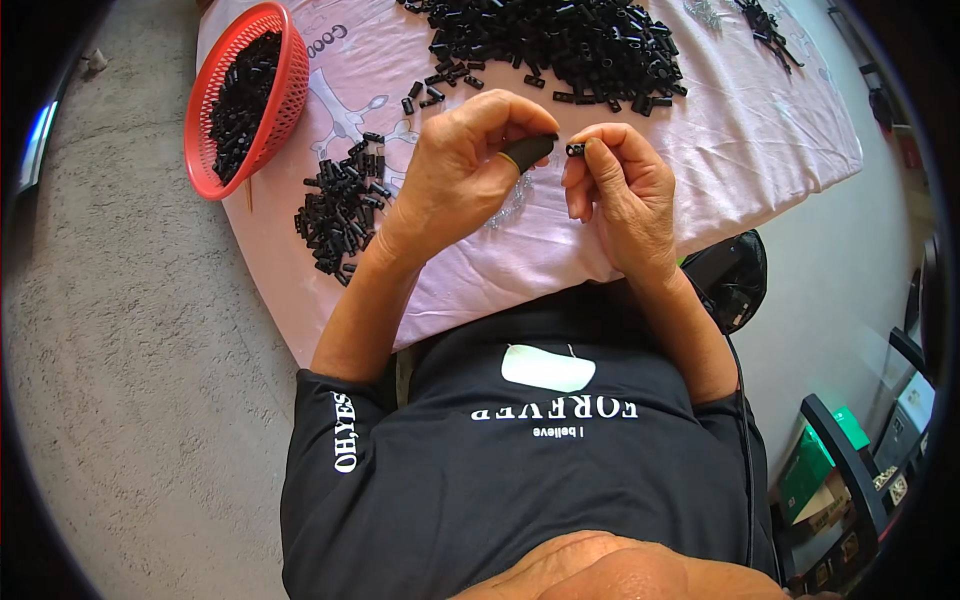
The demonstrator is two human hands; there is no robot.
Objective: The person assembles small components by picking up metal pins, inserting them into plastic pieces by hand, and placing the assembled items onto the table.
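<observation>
My left hand point(455, 170) is raised over the near part of the table, its thumb in a black finger cot point(526, 154) with a yellowish rim. That thumb and the forefinger are pinched together at the tips; whatever lies between them is too small or hidden to make out. Just to the right, my right hand point(630, 185) grips a small black cylindrical piece point(575, 149) between thumb and forefinger, its end pointing at the left hand. A small gap separates the two hands. Below them, a clear, glittery heap of tiny bits point(510, 208) lies on the cloth, partly covered by the left hand.
A pink cloth point(720, 150) covers the table. A large pile of black cylindrical pieces point(570, 45) lies at the far side, a smaller pile point(340, 205) at left. A red plastic basket point(292, 95) of such pieces stands at the left edge. Thin black strands point(768, 35) lie far right.
</observation>
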